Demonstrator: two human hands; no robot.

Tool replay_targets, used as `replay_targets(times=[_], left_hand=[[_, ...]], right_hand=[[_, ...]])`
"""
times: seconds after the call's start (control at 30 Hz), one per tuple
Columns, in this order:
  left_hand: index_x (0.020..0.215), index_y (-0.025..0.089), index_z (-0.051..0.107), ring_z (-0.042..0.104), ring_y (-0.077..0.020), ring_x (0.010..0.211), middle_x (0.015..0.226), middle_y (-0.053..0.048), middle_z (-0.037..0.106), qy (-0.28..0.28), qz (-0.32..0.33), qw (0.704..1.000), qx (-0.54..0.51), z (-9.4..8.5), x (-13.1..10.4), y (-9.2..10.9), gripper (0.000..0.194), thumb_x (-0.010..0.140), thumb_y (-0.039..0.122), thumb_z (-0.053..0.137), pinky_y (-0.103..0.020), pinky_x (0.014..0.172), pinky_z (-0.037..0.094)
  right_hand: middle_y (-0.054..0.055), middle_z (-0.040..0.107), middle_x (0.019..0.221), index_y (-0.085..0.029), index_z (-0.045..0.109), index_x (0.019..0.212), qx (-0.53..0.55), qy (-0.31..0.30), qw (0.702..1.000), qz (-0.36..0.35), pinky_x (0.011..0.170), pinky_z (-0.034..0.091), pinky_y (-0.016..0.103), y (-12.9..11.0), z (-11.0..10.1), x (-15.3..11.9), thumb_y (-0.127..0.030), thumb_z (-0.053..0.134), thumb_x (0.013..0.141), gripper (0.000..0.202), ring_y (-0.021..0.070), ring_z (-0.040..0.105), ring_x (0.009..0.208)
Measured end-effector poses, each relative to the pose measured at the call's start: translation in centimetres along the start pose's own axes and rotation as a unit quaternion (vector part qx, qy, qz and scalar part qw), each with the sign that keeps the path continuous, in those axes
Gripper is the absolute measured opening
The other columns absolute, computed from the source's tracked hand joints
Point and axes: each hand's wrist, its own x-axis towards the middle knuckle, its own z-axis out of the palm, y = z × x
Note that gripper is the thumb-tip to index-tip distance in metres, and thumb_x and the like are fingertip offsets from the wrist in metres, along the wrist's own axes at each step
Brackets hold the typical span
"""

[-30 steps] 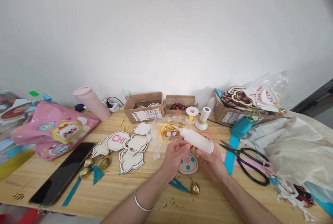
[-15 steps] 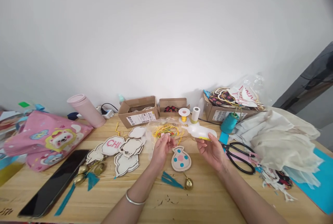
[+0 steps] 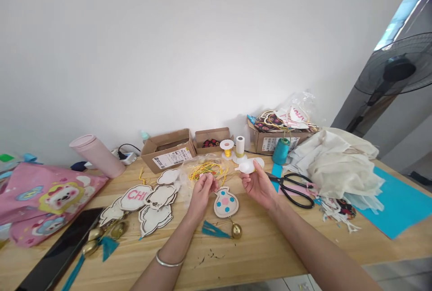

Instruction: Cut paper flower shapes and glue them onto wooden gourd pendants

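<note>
My right hand (image 3: 259, 188) is wrapped round a white squeeze bottle (image 3: 247, 166), its narrow nozzle pointing left. Thumb and fingers of my left hand (image 3: 202, 192) are pinched together; whatever is between them is too small to make out. On the table between my hands lies a pouch-shaped ornament (image 3: 221, 211) with blue and pink patches. A gold bell (image 3: 236, 231) and a teal tassel (image 3: 215, 229) lie below it. Just behind my left hand, yellow cords (image 3: 204, 170) rest on a clear plastic bag.
Cloud-shaped pieces (image 3: 155, 219) and a phone (image 3: 64, 246) lie left. Cardboard boxes (image 3: 172, 158), a yellow thread spool (image 3: 227, 145) and a teal thread cone (image 3: 281, 151) stand behind. Black scissors (image 3: 297, 194) and pale fabric (image 3: 337, 165) are right. A fan (image 3: 400, 68) stands beyond.
The view has swung right, bringing the fan into sight. In my right hand the bottle has turned and looks shorter. My left hand keeps its pinch beside the ornament.
</note>
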Motion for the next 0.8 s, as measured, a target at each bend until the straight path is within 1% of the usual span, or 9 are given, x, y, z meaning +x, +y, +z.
replay_targets(times=[0.13, 0.23, 0.3, 0.43, 0.5, 0.6, 0.7, 0.8], left_hand=[[0.072, 0.015, 0.059, 0.049, -0.0114, 0.059, 0.061, 0.002, 0.055, 0.005, 0.012, 0.998, 0.063, -0.5, 0.9, 1.0, 0.03, 0.071, 0.045, 0.064, -0.023, 0.061, 0.041], [0.071, 0.015, 0.065, 0.053, -0.0137, 0.062, 0.064, -0.001, 0.061, -0.014, 0.012, 0.994, 0.112, -1.3, 1.6, 1.7, 0.026, 0.064, 0.04, 0.07, -0.025, 0.064, 0.043], [0.068, 0.016, 0.067, 0.056, -0.0154, 0.066, 0.068, -0.002, 0.065, -0.029, 0.011, 0.99, 0.135, -2.0, 1.6, 1.8, 0.022, 0.062, 0.036, 0.072, -0.027, 0.068, 0.044], [0.065, 0.017, 0.068, 0.059, -0.0189, 0.075, 0.075, -0.004, 0.069, -0.061, 0.003, 0.985, 0.162, -3.3, 0.8, 1.5, 0.017, 0.061, 0.034, 0.072, -0.03, 0.074, 0.046], [0.067, 0.018, 0.068, 0.061, -0.0201, 0.079, 0.08, -0.005, 0.07, -0.097, 0.012, 0.977, 0.189, -3.8, 0.4, 1.4, 0.015, 0.065, 0.033, 0.069, -0.031, 0.076, 0.046], [0.073, 0.02, 0.069, 0.061, -0.0211, 0.088, 0.091, -0.005, 0.071, -0.157, 0.033, 0.956, 0.245, -4.3, 0.2, 1.2, 0.014, 0.074, 0.033, 0.062, -0.033, 0.082, 0.045], [0.076, 0.021, 0.069, 0.062, -0.0219, 0.091, 0.095, -0.004, 0.07, -0.186, 0.02, 0.946, 0.264, -4.6, 0.0, 0.6, 0.016, 0.077, 0.033, 0.059, -0.033, 0.084, 0.045], [0.079, 0.023, 0.071, 0.063, -0.0214, 0.087, 0.092, -0.003, 0.071, -0.209, 0.025, 0.938, 0.277, -4.4, -0.4, 0.1, 0.015, 0.078, 0.031, 0.058, -0.032, 0.082, 0.045]], right_hand=[[-0.003, 0.061, 0.067, -0.018, 0.059, 0.081, -0.019, 0.017, 1.0, -0.008, 0.037, 0.043, 0.01, -0.1, -0.5, 0.5, -0.035, 0.071, 0.071, 0.024, 0.0033, 0.047, 0.045], [-0.003, 0.061, 0.066, -0.017, 0.059, 0.081, -0.044, 0.037, 0.998, -0.017, 0.037, 0.043, 0.01, 0.2, -0.7, 0.8, -0.037, 0.071, 0.07, 0.025, 0.0034, 0.048, 0.045], [-0.003, 0.062, 0.064, -0.017, 0.06, 0.081, -0.068, 0.052, 0.996, -0.025, 0.038, 0.044, 0.011, 0.5, -0.8, 1.0, -0.039, 0.07, 0.07, 0.026, 0.0039, 0.049, 0.045], [-0.002, 0.063, 0.063, -0.017, 0.061, 0.078, -0.127, 0.079, 0.987, -0.051, 0.04, 0.043, 0.013, 1.3, -0.9, 1.2, -0.039, 0.072, 0.067, 0.028, 0.0052, 0.052, 0.048], [-0.001, 0.064, 0.063, -0.015, 0.062, 0.076, -0.185, 0.092, 0.976, -0.076, 0.04, 0.041, 0.014, 1.6, -1.1, 1.3, -0.041, 0.073, 0.065, 0.03, 0.0056, 0.051, 0.048], [0.0, 0.062, 0.061, -0.013, 0.063, 0.075, -0.285, 0.109, 0.946, -0.112, 0.039, 0.039, 0.016, 1.7, -1.5, 1.6, -0.042, 0.076, 0.06, 0.035, 0.0056, 0.049, 0.046], [0.001, 0.064, 0.062, -0.012, 0.064, 0.074, -0.326, 0.117, 0.931, -0.116, 0.04, 0.04, 0.018, 1.7, -2.0, 1.9, -0.038, 0.079, 0.056, 0.035, 0.007, 0.051, 0.046], [0.003, 0.065, 0.062, -0.012, 0.065, 0.071, -0.37, 0.12, 0.913, -0.124, 0.042, 0.042, 0.021, 1.6, -2.2, 2.0, -0.037, 0.079, 0.056, 0.032, 0.0089, 0.053, 0.046]])
